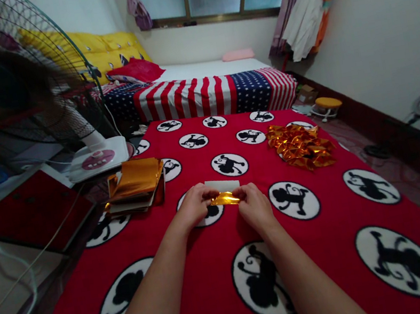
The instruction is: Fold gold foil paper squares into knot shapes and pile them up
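Note:
Between my two hands lies a sheet of gold foil paper (226, 198), its shiny near part rolled or folded over and its pale underside showing flat behind. My left hand (197, 202) grips the left end of the shiny part with curled fingers. At the other end my right hand (254, 202) pinches it the same way. The paper rests on or just above the red blanket (211, 254). To the left is a stack of gold foil sheets (137, 180). A pile of folded gold foil pieces (299, 145) sits to the right.
A standing fan (98, 157) with blurred blades is close on the left, beside a red box or panel (25, 216) and white cables (31, 275). Beyond the blanket stands a bed with a flag-patterned cover (191, 98). A small yellow stool (328, 102) is at the right.

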{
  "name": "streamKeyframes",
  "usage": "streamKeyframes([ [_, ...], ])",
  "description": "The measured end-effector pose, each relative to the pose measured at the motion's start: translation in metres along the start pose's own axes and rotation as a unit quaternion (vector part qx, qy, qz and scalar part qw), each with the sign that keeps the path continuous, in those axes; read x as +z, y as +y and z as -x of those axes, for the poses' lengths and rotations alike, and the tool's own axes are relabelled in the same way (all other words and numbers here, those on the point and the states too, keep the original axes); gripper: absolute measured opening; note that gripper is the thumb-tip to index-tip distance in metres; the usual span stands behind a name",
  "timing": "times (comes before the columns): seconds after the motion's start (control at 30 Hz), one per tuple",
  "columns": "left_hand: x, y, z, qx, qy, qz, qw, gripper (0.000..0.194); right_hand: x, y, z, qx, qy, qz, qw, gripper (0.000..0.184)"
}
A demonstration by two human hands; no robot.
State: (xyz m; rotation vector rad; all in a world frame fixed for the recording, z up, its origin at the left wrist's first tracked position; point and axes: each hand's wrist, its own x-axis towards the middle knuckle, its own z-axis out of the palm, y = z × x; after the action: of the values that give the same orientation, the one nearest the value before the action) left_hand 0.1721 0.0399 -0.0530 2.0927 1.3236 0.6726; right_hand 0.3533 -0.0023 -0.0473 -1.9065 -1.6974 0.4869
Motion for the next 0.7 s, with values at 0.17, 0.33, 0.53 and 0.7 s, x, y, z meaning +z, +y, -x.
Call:
streamKeyframes([
  [0.17, -0.001, 0.001, -0.001, 0.016, -0.005, -0.014, 1.0, 0.031, 0.005, -0.013, 0.005, 0.011, 0.034, 0.071, 0.997, 0.017],
  [0.33, -0.001, 0.001, -0.001, 0.012, -0.004, -0.01, 1.0, 0.033, 0.008, -0.015, 0.007, 0.006, 0.046, 0.102, 0.994, 0.024],
  [0.53, -0.002, 0.005, -0.001, -0.004, 0.0, -0.018, 1.0, 0.04, 0.003, 0.005, -0.001, -0.013, -0.001, 0.001, 1.0, 0.028],
  [0.7, 0.004, 0.009, -0.002, -0.024, 0.032, -0.06, 0.997, 0.026, 0.003, 0.012, -0.003, -0.028, -0.007, -0.041, 0.999, 0.036],
])
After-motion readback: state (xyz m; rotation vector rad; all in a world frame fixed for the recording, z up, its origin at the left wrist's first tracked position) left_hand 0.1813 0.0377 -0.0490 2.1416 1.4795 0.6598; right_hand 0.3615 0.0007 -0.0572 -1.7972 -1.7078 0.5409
